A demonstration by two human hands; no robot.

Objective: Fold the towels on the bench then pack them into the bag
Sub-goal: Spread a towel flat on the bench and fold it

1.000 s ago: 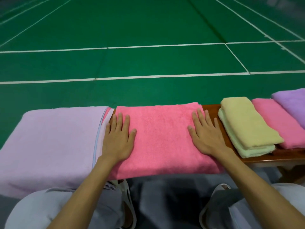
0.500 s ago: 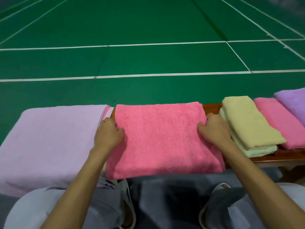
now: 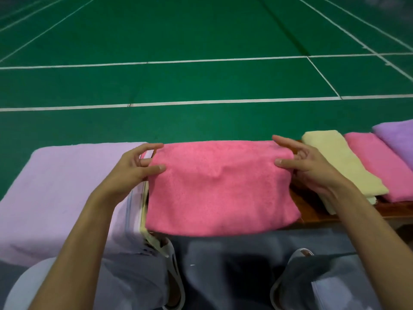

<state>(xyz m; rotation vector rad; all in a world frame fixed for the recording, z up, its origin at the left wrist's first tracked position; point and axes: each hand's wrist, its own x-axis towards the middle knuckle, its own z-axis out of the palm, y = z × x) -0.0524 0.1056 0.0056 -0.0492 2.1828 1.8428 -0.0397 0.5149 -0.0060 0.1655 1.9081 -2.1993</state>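
Pink towel (image 3: 219,189) is being pinched at both short ends. The left hand (image 3: 131,173) is clamping the left end, thumb on top and fingers tucked behind the edge. The right hand (image 3: 312,166) is mirroring it at the right end, and both index fingers are reaching toward the far corners. Gripping both ends at once is likely keeping the layers together and taut, ready for an end-to-end fold. The towel is lying on the middle of the bench (image 3: 312,211). Its long axis is running along the bench, its short ends are pointing at the bench's ends, and its near edge is hanging over the front edge. A lilac towel (image 3: 67,186) is covering the left end, and a folded yellow towel (image 3: 335,162) is sitting just right of the right hand.
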